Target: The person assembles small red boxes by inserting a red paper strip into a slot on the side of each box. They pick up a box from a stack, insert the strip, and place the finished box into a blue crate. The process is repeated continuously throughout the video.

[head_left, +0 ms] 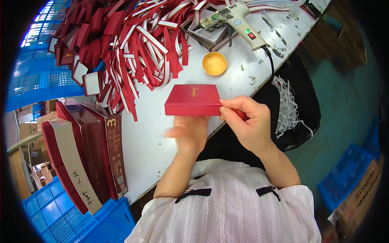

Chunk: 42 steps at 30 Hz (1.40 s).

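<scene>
A flat red box (pixel 192 96) with a small gold mark on its lid is held level in front of me. My right hand (pixel 251 121) is closed in a pinch at its right edge. A narrow red strip (pixel 240 114) shows between the thumb and the curled fingers, running out from the box's front side. Beneath the box is my left hand (pixel 188 133), smeared by motion; its thumb sticks out to the left and its other fingers are hidden behind the box.
A cream glue gun (pixel 243 30) with a lit green light lies at the back, near a yellow bowl (pixel 214 64). Red and white strips (pixel 150 52) and red boxes (pixel 91 30) are heaped back left. Cartons (pixel 87 141) stand left. A black bag (pixel 300 97) holds white shreds.
</scene>
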{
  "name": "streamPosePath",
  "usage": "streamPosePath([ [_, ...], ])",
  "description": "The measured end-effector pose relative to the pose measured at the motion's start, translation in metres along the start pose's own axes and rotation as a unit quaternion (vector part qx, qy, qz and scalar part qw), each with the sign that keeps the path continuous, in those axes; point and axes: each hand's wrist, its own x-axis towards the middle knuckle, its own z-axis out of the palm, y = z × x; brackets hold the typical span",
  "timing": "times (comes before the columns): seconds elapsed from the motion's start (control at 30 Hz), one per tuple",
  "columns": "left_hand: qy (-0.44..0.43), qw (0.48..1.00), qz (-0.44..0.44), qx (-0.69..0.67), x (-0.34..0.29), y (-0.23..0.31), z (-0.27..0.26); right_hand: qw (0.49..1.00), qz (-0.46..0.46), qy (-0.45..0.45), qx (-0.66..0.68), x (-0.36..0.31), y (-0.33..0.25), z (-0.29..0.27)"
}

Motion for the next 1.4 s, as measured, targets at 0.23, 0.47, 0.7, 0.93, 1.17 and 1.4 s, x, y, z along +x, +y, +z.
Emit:
streamPosePath([
  [0.23,0.036,0.997,0.062,-0.035,0.011,0.015,0.030,0.985,0.001,-0.095,-0.141,0.005,-0.027,-0.042],
  [0.47,-0.010,0.932,-0.147,-0.332,0.003,0.033,0.039,0.984,-0.116,-0.041,-0.129,0.012,-0.036,-0.049],
  [0.7,-0.024,0.907,-0.165,-0.387,-0.003,0.037,0.039,0.983,-0.109,-0.034,-0.146,0.011,-0.037,-0.045],
  [0.93,-0.012,0.895,-0.180,-0.407,-0.007,0.040,0.043,0.993,-0.053,-0.041,-0.101,0.008,-0.039,-0.047],
  [1.17,-0.063,0.870,-0.245,-0.423,-0.001,0.029,0.035,0.998,-0.033,-0.039,-0.031,-0.003,-0.053,-0.048],
  [1.4,-0.074,0.995,0.025,0.059,-0.009,-0.010,0.052,0.999,-0.022,0.009,-0.041,-0.016,-0.035,-0.031],
])
